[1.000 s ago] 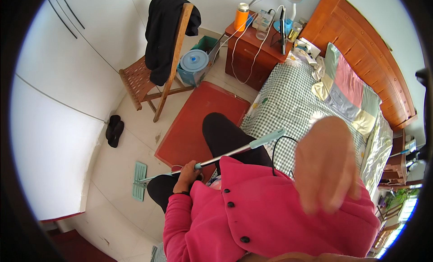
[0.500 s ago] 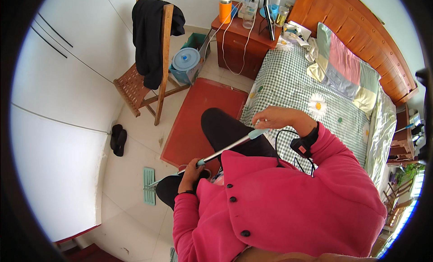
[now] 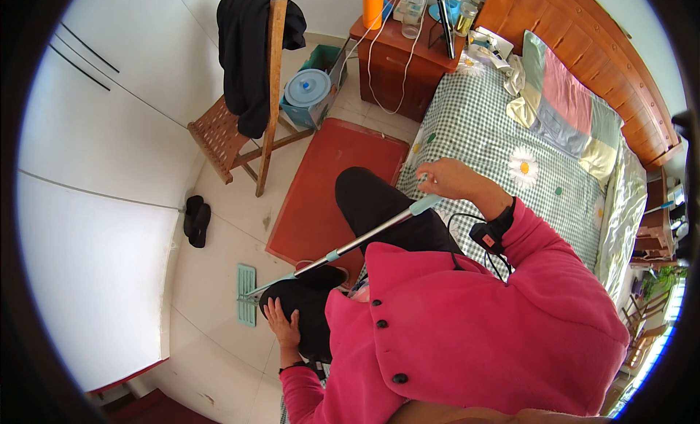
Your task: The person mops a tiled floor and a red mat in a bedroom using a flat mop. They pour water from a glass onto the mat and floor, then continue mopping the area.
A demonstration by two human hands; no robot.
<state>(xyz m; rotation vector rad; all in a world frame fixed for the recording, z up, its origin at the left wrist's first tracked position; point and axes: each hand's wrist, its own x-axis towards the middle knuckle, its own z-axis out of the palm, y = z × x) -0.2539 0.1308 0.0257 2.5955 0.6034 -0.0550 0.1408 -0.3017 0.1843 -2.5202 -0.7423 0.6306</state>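
A flat mop with a pale green slatted head (image 3: 246,296) rests on the floor. Its silver telescopic pole (image 3: 372,236) slants across my black-trousered legs (image 3: 375,198) up to a pale green grip (image 3: 425,203). My left hand (image 3: 283,324) lies with spread fingers on my left knee, beside the lower pole and off it. Close above the grip's upper end is my right hand (image 3: 453,180), its fingers loosely bent and apart. Whether its underside touches the grip is hidden. A black device with a cable (image 3: 483,236) hangs by my right wrist.
A bed with a checked cover (image 3: 474,125) is at my right, with a red-brown nightstand (image 3: 401,70) beyond it. Ahead are a red mat (image 3: 339,183), a wooden chair with dark clothing (image 3: 251,59) and a lidded bucket (image 3: 307,88). Black slippers (image 3: 196,221) lie near white cabinets (image 3: 95,227).
My left hand has let go of the pole and moved down onto my left knee. My right hand has lifted slightly, its fingers looser about the grip's end. The view has shifted a little.
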